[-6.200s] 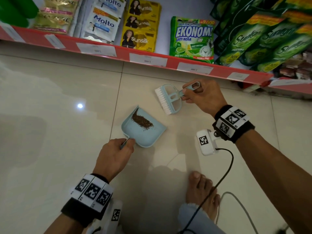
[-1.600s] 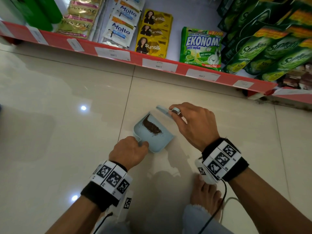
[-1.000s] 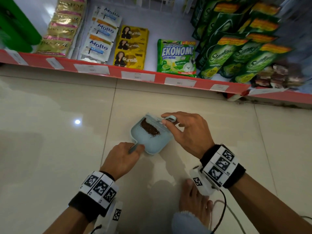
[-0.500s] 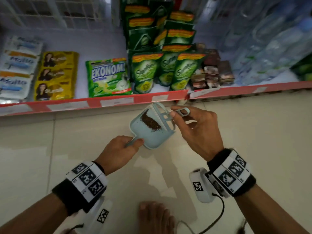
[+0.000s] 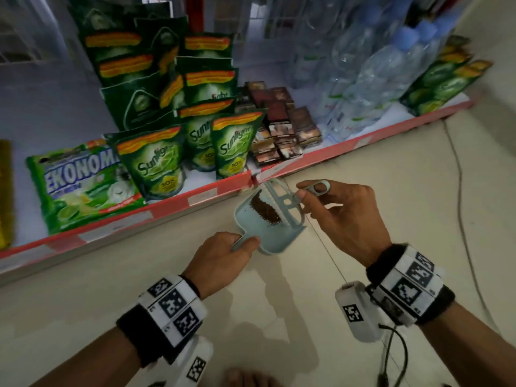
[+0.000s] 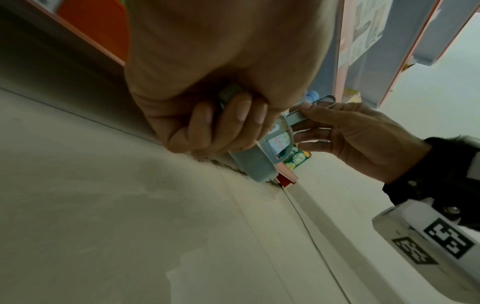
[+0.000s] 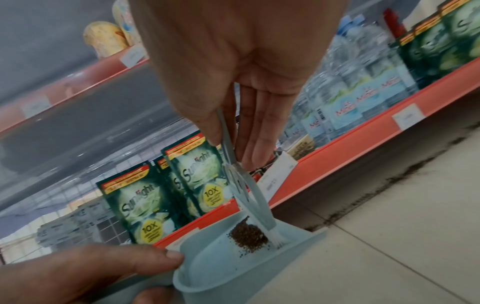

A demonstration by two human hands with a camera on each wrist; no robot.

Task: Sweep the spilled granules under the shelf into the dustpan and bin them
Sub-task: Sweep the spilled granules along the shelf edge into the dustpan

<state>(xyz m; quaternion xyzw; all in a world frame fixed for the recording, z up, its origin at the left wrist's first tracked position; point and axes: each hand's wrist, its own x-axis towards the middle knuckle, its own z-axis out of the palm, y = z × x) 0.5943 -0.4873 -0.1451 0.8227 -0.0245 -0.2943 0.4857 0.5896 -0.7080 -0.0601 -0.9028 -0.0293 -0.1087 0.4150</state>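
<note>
A pale blue dustpan [image 5: 252, 229] is held above the floor tiles, and my left hand [image 5: 220, 258] grips its short handle [image 6: 228, 96]. A dark brown heap of granules [image 5: 265, 209] lies in the pan near its open lip [image 7: 249, 234]. My right hand [image 5: 343, 219] pinches the looped handle [image 5: 318, 188] of a small matching brush [image 5: 284, 202], whose head stands across the pan's mouth right beside the granules. In the right wrist view the brush [image 7: 246, 191] reaches down into the dustpan [image 7: 207, 265]. No bin is in view.
A low red-edged shelf [image 5: 195, 196] runs along the floor behind the pan, stocked with green Sunlight pouches [image 5: 156, 160], an Ekonomi pack [image 5: 78, 182], small dark packets [image 5: 282, 127] and water bottles [image 5: 371, 74]. A thin cable [image 5: 460, 219] trails over the tiles at right. Toes [image 5: 248, 378] show below.
Both hands have lifted the dustpan and brush off the floor together. The view has swung right along the shelf, bringing the water bottles into sight. The brush head now stands at the pan's mouth.
</note>
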